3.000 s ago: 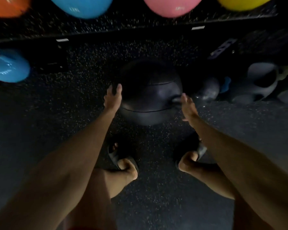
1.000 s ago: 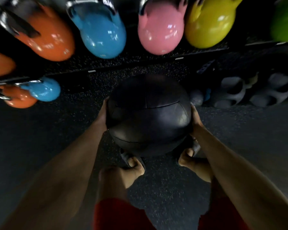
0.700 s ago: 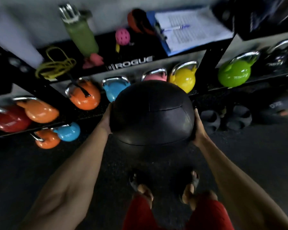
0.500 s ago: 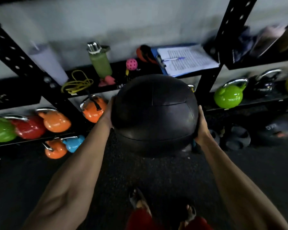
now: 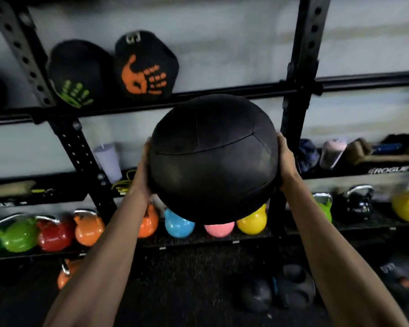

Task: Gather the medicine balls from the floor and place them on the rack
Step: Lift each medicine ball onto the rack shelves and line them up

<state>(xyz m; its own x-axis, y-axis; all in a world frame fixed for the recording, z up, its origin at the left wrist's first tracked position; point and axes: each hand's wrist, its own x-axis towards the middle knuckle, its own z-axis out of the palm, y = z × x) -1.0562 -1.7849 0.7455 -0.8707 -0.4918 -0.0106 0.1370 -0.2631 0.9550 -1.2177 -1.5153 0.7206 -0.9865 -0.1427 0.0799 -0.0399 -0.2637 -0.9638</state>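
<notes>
I hold a large black medicine ball (image 5: 213,159) at chest height in front of the black rack (image 5: 300,67). My left hand (image 5: 143,171) grips its left side and my right hand (image 5: 287,161) grips its right side; the fingers are mostly hidden behind the ball. The ball's top is about level with the rack's upper rail (image 5: 234,92). On that upper level, to the left, sit two black medicine balls, one with a green handprint (image 5: 78,74) and one with an orange handprint (image 5: 147,64).
Coloured kettlebells (image 5: 87,228) line the low shelf. A cup (image 5: 108,161), a yellow cord and bundled cloths (image 5: 333,153) lie on the middle shelf. Dark weights (image 5: 293,289) and an orange kettlebell (image 5: 66,274) stand on the rubber floor.
Both hands took the ball from the floor and raised it from shin height to chest height. My view tilted up from the floor to the rack's upper shelves.
</notes>
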